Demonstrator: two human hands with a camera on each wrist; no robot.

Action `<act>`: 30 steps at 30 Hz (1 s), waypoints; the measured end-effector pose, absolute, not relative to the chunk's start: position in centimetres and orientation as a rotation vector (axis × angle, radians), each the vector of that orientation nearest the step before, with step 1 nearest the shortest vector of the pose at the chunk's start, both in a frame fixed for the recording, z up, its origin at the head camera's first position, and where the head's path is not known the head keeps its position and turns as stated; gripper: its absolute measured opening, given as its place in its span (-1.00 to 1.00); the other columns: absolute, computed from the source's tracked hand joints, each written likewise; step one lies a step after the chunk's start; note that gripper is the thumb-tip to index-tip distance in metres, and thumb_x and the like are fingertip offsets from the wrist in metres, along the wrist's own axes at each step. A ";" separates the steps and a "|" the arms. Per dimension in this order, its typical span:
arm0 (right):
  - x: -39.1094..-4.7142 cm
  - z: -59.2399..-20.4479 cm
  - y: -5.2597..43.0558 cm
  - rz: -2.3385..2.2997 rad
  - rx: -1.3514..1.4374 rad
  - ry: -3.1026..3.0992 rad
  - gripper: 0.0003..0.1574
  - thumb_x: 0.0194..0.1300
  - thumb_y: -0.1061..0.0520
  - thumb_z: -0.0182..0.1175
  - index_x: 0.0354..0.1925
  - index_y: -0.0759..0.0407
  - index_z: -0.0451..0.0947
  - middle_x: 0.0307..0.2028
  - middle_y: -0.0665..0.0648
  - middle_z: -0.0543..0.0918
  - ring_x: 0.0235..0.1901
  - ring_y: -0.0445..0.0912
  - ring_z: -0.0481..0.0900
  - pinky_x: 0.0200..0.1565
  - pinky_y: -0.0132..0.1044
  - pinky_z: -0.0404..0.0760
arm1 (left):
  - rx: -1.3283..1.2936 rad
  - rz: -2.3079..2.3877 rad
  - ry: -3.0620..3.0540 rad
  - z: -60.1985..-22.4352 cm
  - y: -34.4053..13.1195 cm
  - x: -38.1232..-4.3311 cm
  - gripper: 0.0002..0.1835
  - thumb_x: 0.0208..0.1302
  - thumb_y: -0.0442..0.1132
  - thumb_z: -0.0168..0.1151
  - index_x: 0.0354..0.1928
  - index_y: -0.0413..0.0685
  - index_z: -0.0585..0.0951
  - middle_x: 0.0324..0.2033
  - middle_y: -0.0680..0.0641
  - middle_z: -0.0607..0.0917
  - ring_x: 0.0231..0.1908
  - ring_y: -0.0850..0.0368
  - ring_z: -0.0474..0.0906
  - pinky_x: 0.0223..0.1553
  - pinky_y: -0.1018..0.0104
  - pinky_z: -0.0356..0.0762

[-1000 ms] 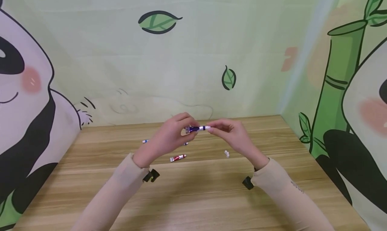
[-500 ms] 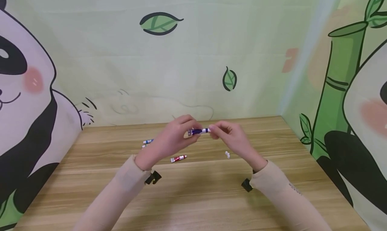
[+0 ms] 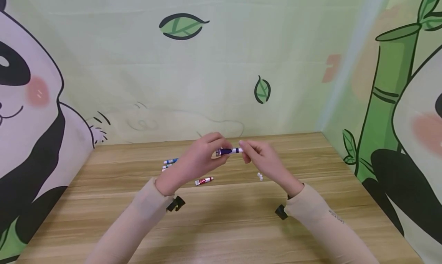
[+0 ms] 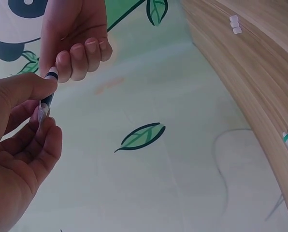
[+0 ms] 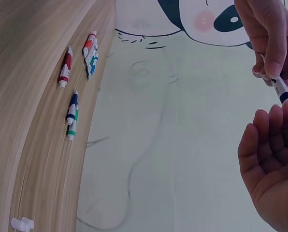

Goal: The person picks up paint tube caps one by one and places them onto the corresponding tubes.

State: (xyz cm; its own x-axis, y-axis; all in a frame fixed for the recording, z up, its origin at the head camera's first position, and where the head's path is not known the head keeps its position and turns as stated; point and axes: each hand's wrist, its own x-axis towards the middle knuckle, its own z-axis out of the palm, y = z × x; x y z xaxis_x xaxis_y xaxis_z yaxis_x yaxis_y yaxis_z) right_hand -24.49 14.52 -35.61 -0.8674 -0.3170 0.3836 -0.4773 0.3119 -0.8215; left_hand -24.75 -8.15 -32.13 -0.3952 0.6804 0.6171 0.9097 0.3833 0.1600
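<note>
A small dark-blue and white paint tube (image 3: pixel 226 151) is held level above the table between both hands. My left hand (image 3: pixel 198 154) pinches its flat dark end between thumb and fingers. At the other end, the white cap tip is pinched by my right hand (image 3: pixel 266 162), thumb on top and the other fingers curled in. In the left wrist view the tube (image 4: pixel 46 101) slants upward from the left fingertips to the right hand (image 4: pixel 81 48). The right wrist view shows its blue band (image 5: pixel 285 97) near the right fingertips.
On the wooden table (image 3: pixel 221 225) lie a red paint tube (image 3: pixel 204 181) and a few small white caps (image 3: pixel 260 176). Several more tubes (image 5: pixel 72 108) lie behind the left forearm, partly hidden in the head view. A printed panda cloth wall (image 3: pixel 221 64) stands close behind.
The right thumb and fingers have rolled around the cap end, the thumb now higher on top. Both hands with the tube have shifted slightly right and down in the view.
</note>
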 end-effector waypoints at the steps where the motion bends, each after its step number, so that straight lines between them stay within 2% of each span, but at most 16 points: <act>1: -24.5 -35.6 14.5 1.590 0.740 -2.425 -0.45 0.61 -0.06 -0.04 -0.52 0.15 0.48 -0.57 0.10 0.51 -0.60 -0.08 0.24 -0.48 -0.32 0.23 | -1.368 -0.671 -2.189 -32.1 -8.1 -24.7 -0.82 0.22 -0.42 0.41 -0.14 -0.22 0.67 -0.22 -0.04 0.65 -0.22 0.18 0.61 -0.16 0.44 0.60; 5: -24.4 -35.6 14.6 1.574 0.730 -2.443 -0.42 0.62 -0.10 -0.07 -0.52 0.13 0.50 -0.58 0.07 0.53 -0.58 -0.08 0.30 -0.47 -0.31 0.27 | -1.364 -0.658 -2.171 -32.2 -8.1 -24.6 -0.81 0.21 -0.42 0.41 -0.14 -0.22 0.67 -0.22 -0.04 0.65 -0.22 0.19 0.61 -0.15 0.46 0.60; 8: -24.4 -35.6 14.7 1.597 0.739 -2.442 -0.40 0.63 -0.11 -0.09 -0.48 0.18 0.54 -0.56 0.08 0.57 -0.52 -0.06 0.43 -0.41 -0.28 0.41 | -1.365 -0.659 -2.150 -32.3 -8.1 -24.6 -0.80 0.20 -0.42 0.42 -0.14 -0.23 0.67 -0.22 -0.05 0.64 -0.22 0.17 0.61 -0.15 0.45 0.60; 12: -24.4 -35.6 14.8 1.694 0.780 -2.397 -0.43 0.64 -0.09 -0.12 -0.30 0.28 0.59 -0.46 0.15 0.61 -0.41 0.02 0.56 -0.26 -0.18 0.60 | -1.366 -0.674 -2.118 -32.3 -8.2 -24.6 -0.78 0.17 -0.45 0.43 -0.13 -0.25 0.66 -0.21 -0.07 0.64 -0.22 0.15 0.61 -0.14 0.44 0.61; 16: -24.3 -35.8 15.4 1.733 0.825 -2.338 -0.68 0.56 0.06 0.08 0.01 0.29 0.58 -0.27 0.17 0.65 -0.28 0.06 0.60 -0.18 -0.18 0.63 | -1.364 -0.693 -2.086 -32.3 -8.4 -24.8 -0.77 0.17 -0.47 0.42 -0.13 -0.26 0.65 -0.20 -0.08 0.64 -0.21 0.14 0.62 -0.12 0.43 0.61; 18: -24.2 -35.9 15.7 1.713 0.856 -2.314 -0.70 0.48 0.14 0.20 0.10 0.25 0.57 -0.19 0.15 0.67 -0.22 0.06 0.61 -0.15 -0.20 0.62 | -1.362 -0.708 -2.073 -32.3 -8.4 -24.8 -0.78 0.17 -0.48 0.41 -0.13 -0.26 0.64 -0.19 -0.09 0.64 -0.21 0.15 0.62 -0.12 0.43 0.61; 21: -24.2 -35.9 16.1 1.664 0.879 -2.293 -0.71 0.42 0.17 0.27 0.07 0.19 0.61 -0.13 0.10 0.70 -0.15 0.00 0.63 -0.11 -0.22 0.60 | -1.365 -0.730 -2.062 -32.3 -8.5 -24.8 -0.77 0.17 -0.49 0.41 -0.14 -0.26 0.64 -0.19 -0.09 0.64 -0.21 0.15 0.62 -0.11 0.43 0.61; 25: -24.2 -35.8 16.3 1.635 0.873 -2.283 -0.79 0.43 0.15 0.25 -0.01 0.16 0.65 -0.13 0.08 0.73 -0.13 -0.06 0.66 -0.09 -0.23 0.60 | -1.368 -0.715 -2.069 -32.2 -8.5 -24.7 -0.76 0.16 -0.47 0.43 -0.13 -0.25 0.64 -0.18 -0.08 0.63 -0.21 0.14 0.63 -0.12 0.42 0.62; 30: -24.1 -35.5 16.4 1.607 0.843 -2.349 -0.78 0.44 0.06 0.25 -0.06 0.14 0.66 -0.13 0.10 0.73 -0.12 -0.02 0.68 -0.05 -0.15 0.61 | -1.375 -0.691 -2.077 -32.2 -8.4 -24.6 -0.75 0.16 -0.46 0.45 -0.12 -0.25 0.64 -0.18 -0.09 0.63 -0.21 0.12 0.64 -0.12 0.40 0.63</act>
State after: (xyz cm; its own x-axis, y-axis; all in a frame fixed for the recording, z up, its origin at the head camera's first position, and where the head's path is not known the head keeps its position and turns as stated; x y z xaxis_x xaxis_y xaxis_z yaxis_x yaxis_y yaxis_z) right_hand -24.08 16.43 -35.50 -0.8251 -0.3528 0.4413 -0.5391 0.2580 -0.8017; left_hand -24.58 -8.38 -32.19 -0.3262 0.6490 0.6874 0.9314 0.3447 0.1166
